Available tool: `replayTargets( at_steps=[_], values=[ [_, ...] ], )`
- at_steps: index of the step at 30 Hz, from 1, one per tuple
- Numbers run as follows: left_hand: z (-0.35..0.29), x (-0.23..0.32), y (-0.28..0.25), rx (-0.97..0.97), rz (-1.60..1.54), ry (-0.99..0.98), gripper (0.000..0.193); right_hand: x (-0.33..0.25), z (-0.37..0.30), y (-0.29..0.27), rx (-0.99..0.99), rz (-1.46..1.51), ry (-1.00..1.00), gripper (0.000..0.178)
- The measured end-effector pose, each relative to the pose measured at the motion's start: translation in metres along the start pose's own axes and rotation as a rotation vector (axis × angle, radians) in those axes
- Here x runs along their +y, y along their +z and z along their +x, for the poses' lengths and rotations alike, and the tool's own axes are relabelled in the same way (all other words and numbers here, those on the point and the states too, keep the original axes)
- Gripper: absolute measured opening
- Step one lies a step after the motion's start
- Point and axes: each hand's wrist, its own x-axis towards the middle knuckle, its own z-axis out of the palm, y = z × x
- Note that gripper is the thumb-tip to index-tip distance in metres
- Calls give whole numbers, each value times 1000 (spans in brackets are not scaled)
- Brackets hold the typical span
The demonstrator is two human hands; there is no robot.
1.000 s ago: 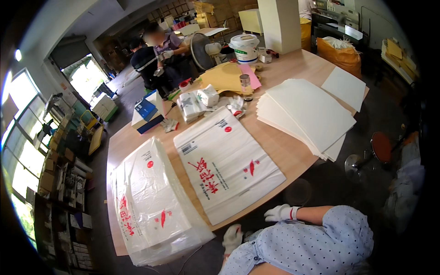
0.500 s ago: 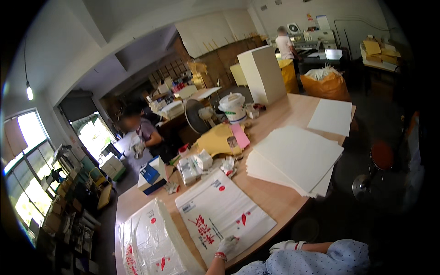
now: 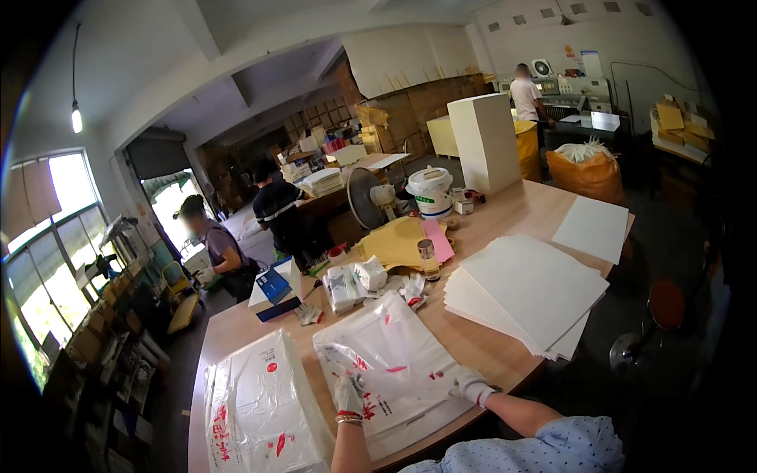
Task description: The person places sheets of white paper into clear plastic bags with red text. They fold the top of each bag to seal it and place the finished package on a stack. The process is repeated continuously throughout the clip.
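Both of my hands wear white gloves. On the near part of the table lies a glossy, see-through plastic bag (image 3: pixel 394 343) with red and black print, its surface rippled and partly raised. My left hand (image 3: pixel 348 394) is closed on its near left part. At the bag's right edge, my right hand (image 3: pixel 471 386) grips it; its fingertips are partly blurred. More white layers show beneath the bag at the near edge. To the left of my left hand rests a thick stack of printed plastic bags (image 3: pixel 264 394).
White sheets (image 3: pixel 528 288) lie fanned out at right, with a tall white stack (image 3: pixel 482 146) behind. Farther back are a bucket (image 3: pixel 431 193), a fan (image 3: pixel 367 197), yellow paper (image 3: pixel 394 244) and a jar (image 3: pixel 428 260). A red stool (image 3: pixel 666 306) stands right. Several people are beyond the table.
My right hand has come up from the table's near edge onto the bag's right side. My left hand has shifted left. The flat printed surface is now rippled and raised. The view has turned slightly.
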Motion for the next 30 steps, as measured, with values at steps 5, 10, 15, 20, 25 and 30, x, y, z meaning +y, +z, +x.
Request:
replayTargets(
  at_steps=[5, 10, 15, 20, 25, 30],
  values=[
    [-27, 0, 62, -142, 487, -70, 22, -52, 54, 52, 318, 318, -654, 27],
    [-85, 87, 152, -363, 625, 146, 32, 9, 60, 106, -248, -121, -95, 26],
    [-76, 65, 106, -367, 1175, 361, 43, 11, -12, 16, -293, 248, -141, 24],
    [-125, 50, 110, -85, 986, 851, 47, 129, -86, -158, 79, -986, 164, 63],
    [-170, 14, 122, -242, 642, 611, 35, 177, -95, -228, 102, -189, 564, 84],
    [-178, -85, 178, -821, 700, -227, 15, 172, -74, -220, 390, -218, 345, 20]
  ],
)
